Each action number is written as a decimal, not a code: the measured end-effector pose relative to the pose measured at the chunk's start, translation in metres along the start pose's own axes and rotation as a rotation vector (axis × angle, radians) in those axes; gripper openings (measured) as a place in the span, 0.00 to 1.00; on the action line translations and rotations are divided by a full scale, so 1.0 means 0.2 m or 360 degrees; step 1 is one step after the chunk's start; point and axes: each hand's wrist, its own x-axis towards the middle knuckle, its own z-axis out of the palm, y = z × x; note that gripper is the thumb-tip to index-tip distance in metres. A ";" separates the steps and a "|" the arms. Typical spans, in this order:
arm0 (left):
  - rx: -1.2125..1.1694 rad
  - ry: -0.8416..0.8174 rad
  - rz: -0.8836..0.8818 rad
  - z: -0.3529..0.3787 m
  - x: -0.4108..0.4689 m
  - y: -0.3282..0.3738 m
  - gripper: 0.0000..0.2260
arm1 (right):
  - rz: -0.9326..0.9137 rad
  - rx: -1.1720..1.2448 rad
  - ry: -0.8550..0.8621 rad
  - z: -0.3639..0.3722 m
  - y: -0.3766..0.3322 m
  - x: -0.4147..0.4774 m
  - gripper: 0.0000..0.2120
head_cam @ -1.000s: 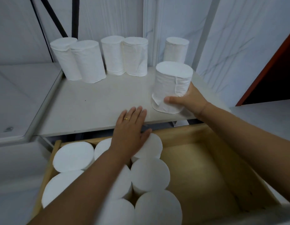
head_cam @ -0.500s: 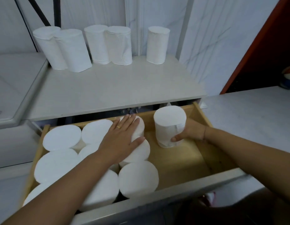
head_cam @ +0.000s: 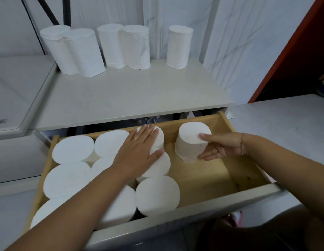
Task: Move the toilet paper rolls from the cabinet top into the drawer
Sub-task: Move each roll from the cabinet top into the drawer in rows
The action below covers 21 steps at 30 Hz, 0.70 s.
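Note:
Several white toilet paper rolls (head_cam: 110,46) stand upright along the back of the pale cabinet top (head_cam: 132,95). Below it the wooden drawer (head_cam: 228,174) is pulled out. Its left half is packed with several upright rolls (head_cam: 157,194). My left hand (head_cam: 139,151) lies flat, fingers spread, on top of those packed rolls. My right hand (head_cam: 221,147) grips one roll (head_cam: 190,142) from its right side, thumb on the top face. That roll stands on the drawer floor at the back, a small gap right of the packed ones.
The right half of the drawer floor (head_cam: 212,178) is bare wood. A white appliance lid (head_cam: 16,91) adjoins the cabinet on the left. Marble-look wall panels stand behind, and a red door frame (head_cam: 284,57) is at the right.
My right hand carried a roll off the cabinet top's front right edge down into the drawer and set it at the back. My left hand stayed on the packed rolls.

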 end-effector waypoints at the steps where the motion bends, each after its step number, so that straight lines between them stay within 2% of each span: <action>1: 0.0004 0.0004 0.0001 0.00 0.00 0.00 0.35 | 0.0010 0.0078 0.0082 0.02 -0.01 0.00 0.38; 3: 0.0014 0.0005 0.0006 0.00 0.00 0.00 0.36 | 0.0035 0.0197 0.0216 0.07 -0.02 0.03 0.33; 7: 0.0001 0.0019 0.0000 0.00 0.00 0.00 0.35 | 0.0021 0.0315 0.0270 0.18 -0.04 0.07 0.34; 10: 0.0025 0.0028 -0.0003 0.00 -0.01 0.00 0.31 | -0.0006 0.0283 0.0269 0.25 -0.06 0.12 0.33; 15: 0.0039 0.0051 -0.0004 0.01 0.00 0.01 0.32 | 0.0020 0.0155 0.0258 0.31 -0.08 0.15 0.32; 18: 0.0031 0.0051 -0.0012 0.00 0.00 0.01 0.32 | 0.0064 -0.0197 0.0311 0.31 -0.09 0.14 0.35; 21: 0.0037 0.0096 0.0016 0.00 0.00 0.01 0.33 | 0.0056 -0.1098 0.0582 0.33 -0.16 0.10 0.36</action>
